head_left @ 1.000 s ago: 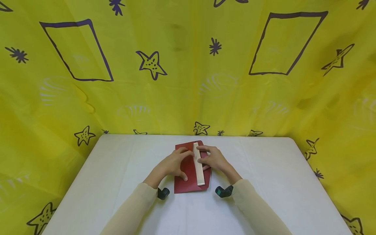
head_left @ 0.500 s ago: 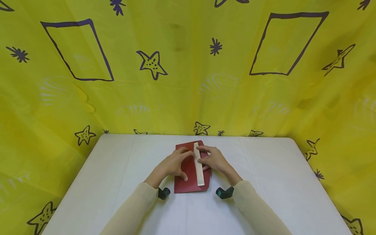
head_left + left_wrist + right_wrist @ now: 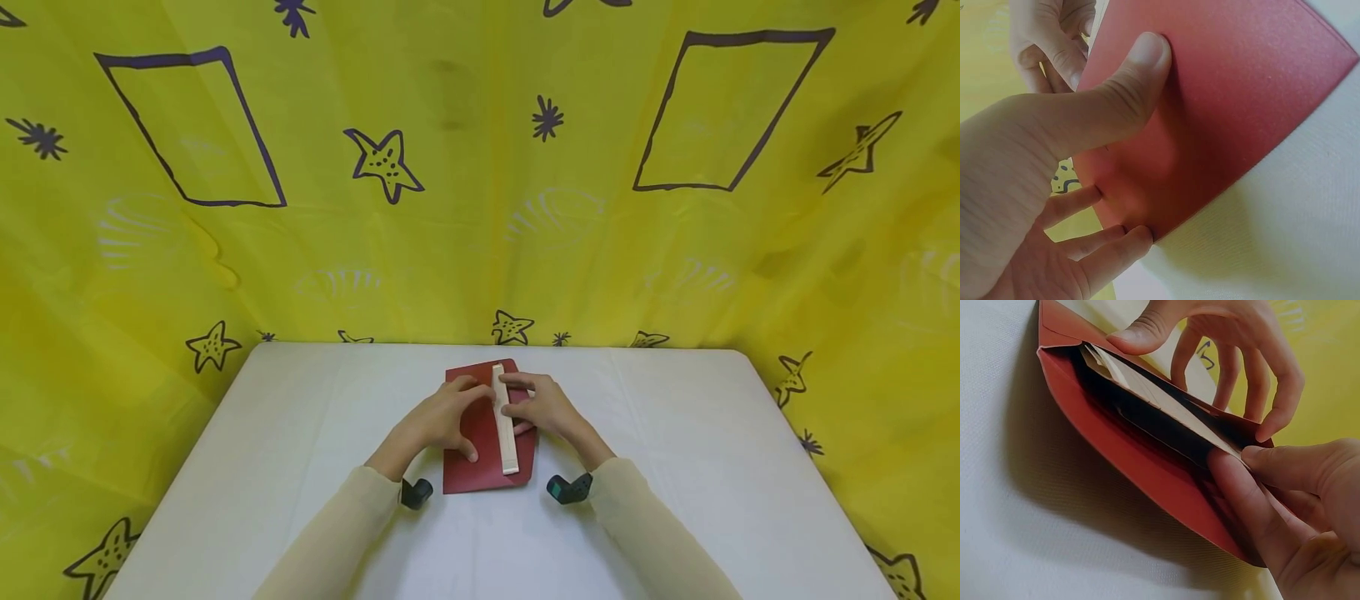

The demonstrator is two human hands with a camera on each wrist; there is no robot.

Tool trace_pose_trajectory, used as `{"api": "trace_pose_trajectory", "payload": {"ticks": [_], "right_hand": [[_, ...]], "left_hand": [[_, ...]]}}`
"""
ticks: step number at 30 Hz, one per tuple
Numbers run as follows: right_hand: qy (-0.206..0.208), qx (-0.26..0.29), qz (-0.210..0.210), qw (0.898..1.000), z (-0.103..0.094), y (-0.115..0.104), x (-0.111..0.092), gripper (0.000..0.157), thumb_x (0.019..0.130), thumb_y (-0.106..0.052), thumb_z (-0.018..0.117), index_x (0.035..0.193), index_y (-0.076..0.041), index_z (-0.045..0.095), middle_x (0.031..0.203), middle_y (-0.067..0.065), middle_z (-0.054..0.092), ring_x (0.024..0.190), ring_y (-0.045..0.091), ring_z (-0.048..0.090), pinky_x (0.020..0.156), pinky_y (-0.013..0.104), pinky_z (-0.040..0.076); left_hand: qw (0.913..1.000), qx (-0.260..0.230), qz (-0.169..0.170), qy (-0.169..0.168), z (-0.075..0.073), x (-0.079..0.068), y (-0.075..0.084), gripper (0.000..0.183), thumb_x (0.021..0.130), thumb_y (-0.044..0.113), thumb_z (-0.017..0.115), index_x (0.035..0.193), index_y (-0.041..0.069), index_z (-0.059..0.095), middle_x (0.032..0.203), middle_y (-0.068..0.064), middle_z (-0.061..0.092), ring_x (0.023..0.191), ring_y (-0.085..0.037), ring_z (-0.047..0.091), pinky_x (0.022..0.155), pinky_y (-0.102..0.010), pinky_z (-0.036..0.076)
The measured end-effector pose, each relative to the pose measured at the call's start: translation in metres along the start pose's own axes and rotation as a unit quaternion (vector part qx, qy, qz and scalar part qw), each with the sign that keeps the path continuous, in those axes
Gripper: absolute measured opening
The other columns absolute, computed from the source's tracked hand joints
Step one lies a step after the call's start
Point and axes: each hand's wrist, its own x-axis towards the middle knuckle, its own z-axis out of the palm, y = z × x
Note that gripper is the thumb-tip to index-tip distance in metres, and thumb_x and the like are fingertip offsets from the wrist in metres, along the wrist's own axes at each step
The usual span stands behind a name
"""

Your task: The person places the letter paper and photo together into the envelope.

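Note:
A red paper envelope (image 3: 476, 475) lies on the table with its mouth and flap toward the right. My left hand (image 3: 442, 417) grips it from the left, thumb on its face and fingertips along its far edge, as the left wrist view shows on the red face (image 3: 1254, 75). A cream-coloured stack of paper (image 3: 506, 442) stands lengthwise at the mouth. In the right wrist view the layered stack (image 3: 1147, 394) sits between the envelope's two sides, its lower part hidden inside. My right hand (image 3: 551, 408) pinches the stack between thumb and finger.
The table (image 3: 660, 500) has a white cloth over it. Close behind and at both sides hangs a yellow curtain (image 3: 480, 250) with starfish drawings. Dark wrist cameras (image 3: 570, 489) stick out below both hands, near the envelope's near corners.
Both hands, the envelope and the paper stack keep their places. Only the whole head view shifts by a few pixels.

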Motion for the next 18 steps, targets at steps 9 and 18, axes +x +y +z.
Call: {"api": "trace_pose_trajectory", "payload": {"ticks": [9, 18], "right_hand": [[-0.004, 0.015, 0.002, 1.000, 0.0024, 0.0020, 0.0039, 0.053, 0.091, -0.004, 0.076, 0.142, -0.012, 0.061, 0.143, 0.021, 0.057, 0.075, 0.024, 0.074, 0.062, 0.039, 0.062], [-0.006, 0.011, 0.001, 1.000, 0.0043, -0.0006, 0.0031, 0.053, 0.091, -0.004, 0.077, 0.141, -0.012, 0.062, 0.143, 0.023, 0.056, 0.073, 0.025, 0.075, 0.061, 0.039, 0.062]], "left_hand": [[1.0000, 0.002, 0.001, 0.000, 0.0000, 0.0003, -0.0005, 0.085, 0.066, 0.030, 0.099, 0.140, 0.026, 0.056, 0.150, -0.011, 0.044, 0.134, -0.033, 0.045, 0.101, -0.051, 0.053], [1.0000, 0.003, 0.008, 0.003, 0.0015, 0.0012, -0.0021, 0.085, 0.065, 0.030, 0.099, 0.139, 0.026, 0.056, 0.149, -0.011, 0.044, 0.133, -0.033, 0.046, 0.101, -0.051, 0.052]]}}
